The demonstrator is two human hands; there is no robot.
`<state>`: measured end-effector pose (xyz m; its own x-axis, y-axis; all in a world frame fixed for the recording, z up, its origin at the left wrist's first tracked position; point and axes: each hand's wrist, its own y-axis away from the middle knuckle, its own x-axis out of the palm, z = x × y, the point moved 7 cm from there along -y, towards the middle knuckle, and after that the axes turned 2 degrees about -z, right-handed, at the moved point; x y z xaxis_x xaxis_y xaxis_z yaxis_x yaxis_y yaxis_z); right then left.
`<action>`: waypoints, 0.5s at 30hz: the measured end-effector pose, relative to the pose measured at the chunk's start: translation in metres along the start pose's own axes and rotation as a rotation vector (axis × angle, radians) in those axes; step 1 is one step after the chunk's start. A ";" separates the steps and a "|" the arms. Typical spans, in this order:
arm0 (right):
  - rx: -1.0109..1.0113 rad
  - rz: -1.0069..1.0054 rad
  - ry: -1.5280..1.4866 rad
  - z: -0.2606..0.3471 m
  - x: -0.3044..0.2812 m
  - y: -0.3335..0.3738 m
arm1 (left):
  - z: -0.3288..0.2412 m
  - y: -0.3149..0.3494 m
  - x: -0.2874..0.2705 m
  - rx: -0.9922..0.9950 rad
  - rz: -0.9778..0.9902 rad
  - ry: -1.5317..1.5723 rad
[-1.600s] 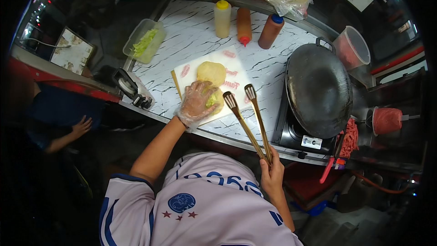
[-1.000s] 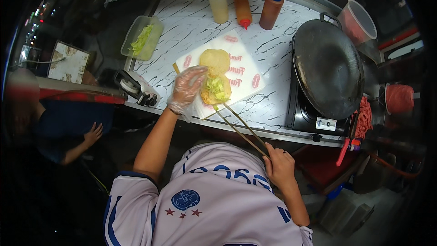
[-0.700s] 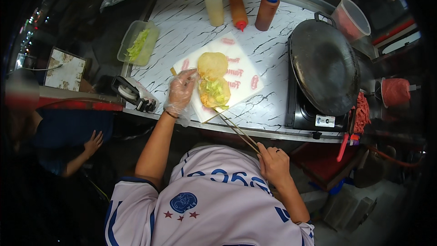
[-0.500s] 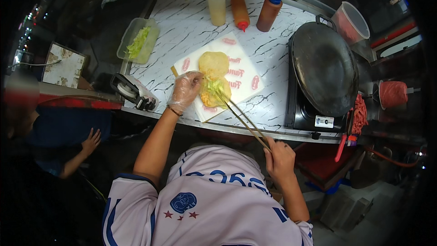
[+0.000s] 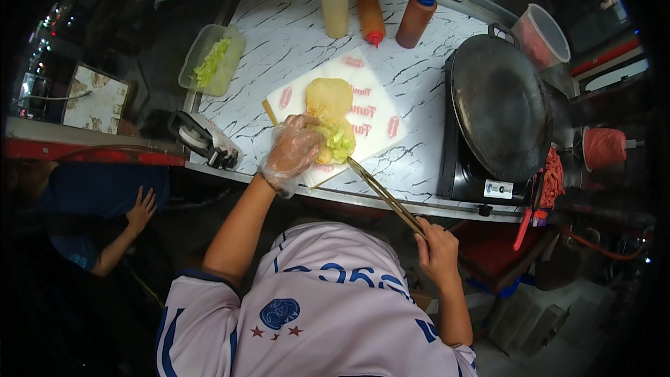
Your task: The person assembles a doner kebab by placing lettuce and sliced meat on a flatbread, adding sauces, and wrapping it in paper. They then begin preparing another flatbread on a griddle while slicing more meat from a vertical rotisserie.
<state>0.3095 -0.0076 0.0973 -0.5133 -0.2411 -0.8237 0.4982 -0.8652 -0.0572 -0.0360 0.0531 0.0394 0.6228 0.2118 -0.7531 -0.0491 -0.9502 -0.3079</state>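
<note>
An opened bun lies on white printed wrapping paper (image 5: 384, 108), its bare half (image 5: 328, 95) farther from me and its near half topped with shredded lettuce (image 5: 340, 141). My left hand (image 5: 293, 146), in a clear plastic glove, rests on the left side of that lettuce, fingers bent and close together against it. Part of the near half is hidden under the hand. Closed around the rear of long metal tongs (image 5: 384, 195) is my right hand (image 5: 440, 251), bare and over the counter's front edge. The tong tips sit just beside the bun and look drawn together.
A clear tub of shredded lettuce (image 5: 213, 63) stands at left, near a black-and-white device (image 5: 199, 138). Several sauce bottles (image 5: 335, 10) line the back. A black griddle pan (image 5: 499, 105) on a stove occupies the right, with a red-handled utensil (image 5: 522, 229) beside it. Another person's hand (image 5: 143, 209) shows at left.
The tongs have drawn back from the lettuce toward me and the right, and their arms have come together. My left hand has moved onto the lettuce, which now looks more spread out.
</note>
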 end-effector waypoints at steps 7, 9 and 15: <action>-0.026 -0.123 -0.017 0.003 0.008 -0.036 | 0.030 0.008 -0.036 -0.191 -0.255 0.189; -0.082 -0.148 0.010 0.007 0.010 -0.042 | 0.048 0.017 -0.030 -0.407 -0.171 0.189; -0.102 -0.170 -0.037 0.008 0.011 -0.042 | 0.036 0.024 -0.001 -0.277 -0.105 -0.010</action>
<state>0.2775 0.0224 0.0951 -0.6204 -0.1124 -0.7762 0.4693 -0.8461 -0.2526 -0.0660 0.0385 0.0123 0.6055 0.3135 -0.7315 0.2309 -0.9488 -0.2154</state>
